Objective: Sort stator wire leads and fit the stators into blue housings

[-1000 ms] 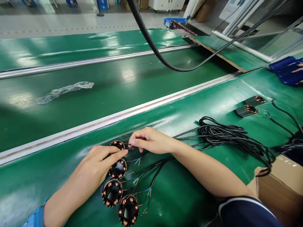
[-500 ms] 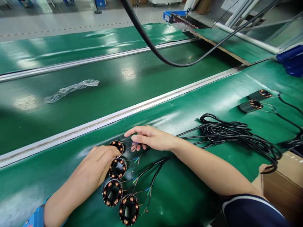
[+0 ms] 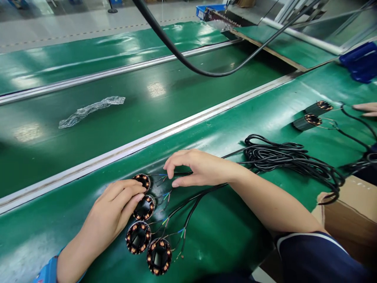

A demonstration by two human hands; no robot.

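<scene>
Several round motor stators [image 3: 138, 237] with copper windings stand on the green bench in a slanting row, thin coloured wires joining them to black cables. My left hand [image 3: 113, 206] is closed at the far end of this row, fingertips and thumb on the rim of the farthest stator [image 3: 142, 181]. The stator just nearer [image 3: 144, 208] is partly covered by that hand. To the right, my right hand [image 3: 190, 168] hovers over the far stator's wires [image 3: 160, 175], fingers curved and thumb apart, with nothing visibly gripped.
A black cable coil [image 3: 273, 157] lies right of my hands. Beyond it are two more stators [image 3: 308, 122] and another person's hand [image 3: 366, 109]. A cardboard box [image 3: 350, 208] stands at lower right. Clear plastic film [image 3: 91, 112] lies on the recessed belt; a thick black cable [image 3: 188, 65] hangs overhead.
My right hand has drawn slightly right, its thumb and fingers now wider apart. The left hand stays at the far stators. Another person's hand has appeared at the right edge.
</scene>
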